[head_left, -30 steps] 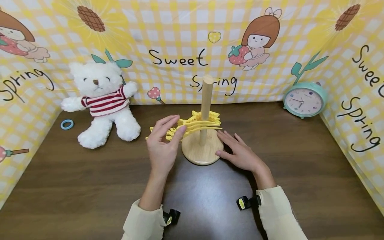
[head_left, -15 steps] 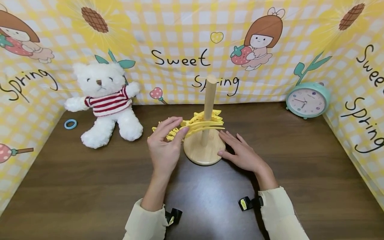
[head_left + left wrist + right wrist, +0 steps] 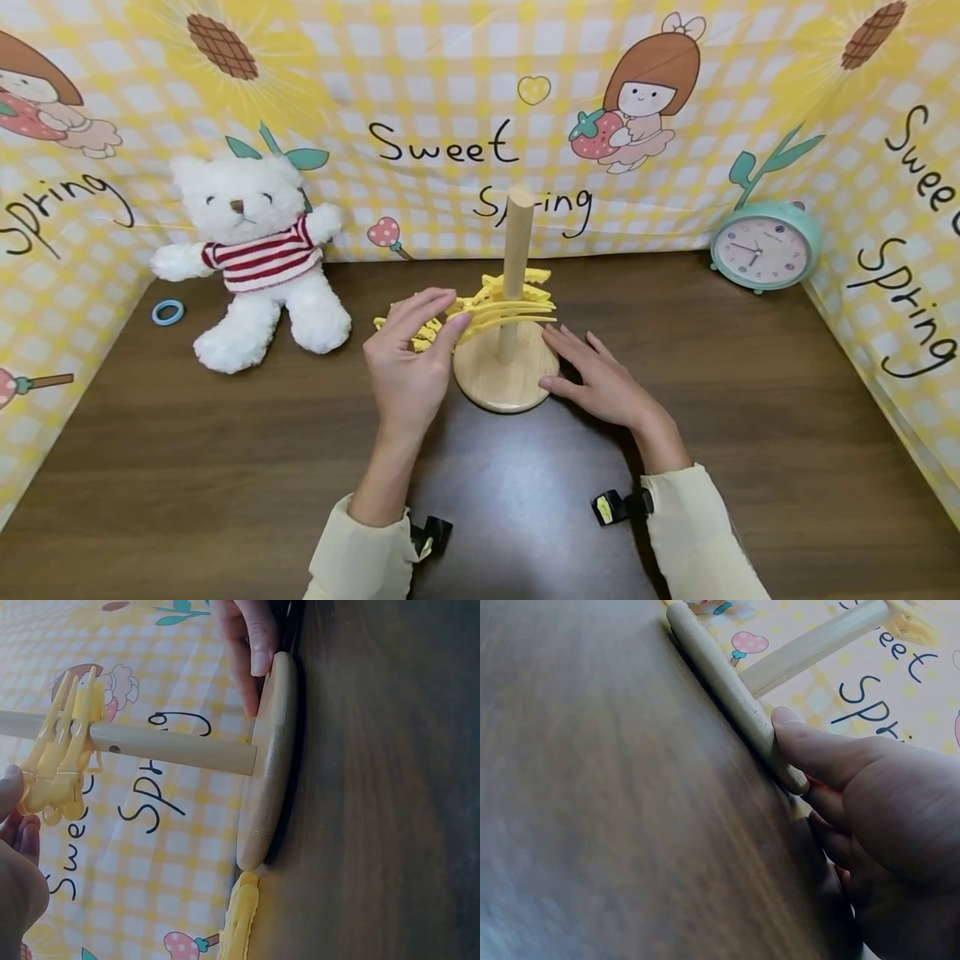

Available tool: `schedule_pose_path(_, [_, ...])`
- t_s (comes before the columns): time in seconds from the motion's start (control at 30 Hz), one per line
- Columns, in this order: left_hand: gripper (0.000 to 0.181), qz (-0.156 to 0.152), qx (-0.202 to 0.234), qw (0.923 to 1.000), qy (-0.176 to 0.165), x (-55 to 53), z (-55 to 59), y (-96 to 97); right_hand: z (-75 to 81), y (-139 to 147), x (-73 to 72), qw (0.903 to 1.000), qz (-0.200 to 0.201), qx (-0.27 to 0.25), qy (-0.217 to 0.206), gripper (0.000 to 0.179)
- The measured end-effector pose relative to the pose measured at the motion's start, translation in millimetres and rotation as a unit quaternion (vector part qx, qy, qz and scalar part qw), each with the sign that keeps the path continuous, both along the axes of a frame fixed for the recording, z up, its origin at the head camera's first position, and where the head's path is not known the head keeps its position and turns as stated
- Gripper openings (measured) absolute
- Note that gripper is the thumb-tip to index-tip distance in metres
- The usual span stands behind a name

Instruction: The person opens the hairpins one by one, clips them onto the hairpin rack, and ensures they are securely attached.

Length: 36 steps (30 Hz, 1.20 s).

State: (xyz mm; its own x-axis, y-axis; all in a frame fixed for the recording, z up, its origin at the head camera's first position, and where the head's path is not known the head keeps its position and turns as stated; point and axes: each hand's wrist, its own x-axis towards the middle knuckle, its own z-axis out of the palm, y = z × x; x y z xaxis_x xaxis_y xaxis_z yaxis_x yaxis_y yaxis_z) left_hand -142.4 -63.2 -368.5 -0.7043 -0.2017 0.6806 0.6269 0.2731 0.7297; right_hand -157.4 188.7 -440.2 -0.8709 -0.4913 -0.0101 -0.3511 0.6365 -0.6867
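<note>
A wooden stand has an upright post (image 3: 517, 242) on a round base (image 3: 506, 387). My left hand (image 3: 408, 367) pinches a yellow hair claw clip (image 3: 64, 761) at its left end, fingers and thumb bent at the grip. The clip's long teeth (image 3: 517, 310) reach across both the near and far sides of the post, above the base. My right hand (image 3: 600, 379) holds the base's right edge, with its thumb (image 3: 810, 742) on the rim. Another yellow hair claw clip (image 3: 240, 919) lies on the table left of the base, partly hidden behind my left hand in the head view.
A white teddy bear (image 3: 258, 271) in a striped shirt sits at the back left, beside a light blue ring (image 3: 167, 312). At the back right stands a mint alarm clock (image 3: 763, 248). Checked yellow cloth (image 3: 442, 50) walls the brown table (image 3: 225, 467) behind and on both sides.
The claw clip's far teeth stand slightly higher and farther from the near ones. Both hands keep nearly the same places; the head view shifts slightly right, then back.
</note>
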Motion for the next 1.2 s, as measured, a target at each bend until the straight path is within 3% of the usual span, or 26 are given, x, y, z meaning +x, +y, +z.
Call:
schedule_pose_path(0.23, [0.026,-0.019,-0.025,0.9995,-0.007,0.0,-2.7,-0.8,0.7,0,-0.5,1.0000,-0.002,0.006,-0.001,0.076])
schedule_pose_path(0.57, [0.028,-0.057,-0.004,0.9983,-0.011,-1.7,-1.9,-0.1,3.4,3,0.6,0.9999,-0.006,0.006,-0.008,0.077])
schedule_pose_path(0.93, [0.038,-0.060,-0.006,0.9981,-0.014,-1.8,-0.6,-14.0,2.7,0,0.9,0.9998,-0.008,0.003,-0.015,0.076])
schedule_pose_path(1.07, [0.041,-0.065,-0.006,0.9971,-0.039,-4.5,-3.3,-30.4,3.0,0,0.7,0.9999,-0.006,0.003,-0.014,0.076])
schedule_pose_path(1.2, [0.039,-0.073,-0.003,0.9930,-0.093,-7.4,-6.5,-52.1,3.4,0,0.2,0.9999,-0.002,0.000,-0.010,0.077])
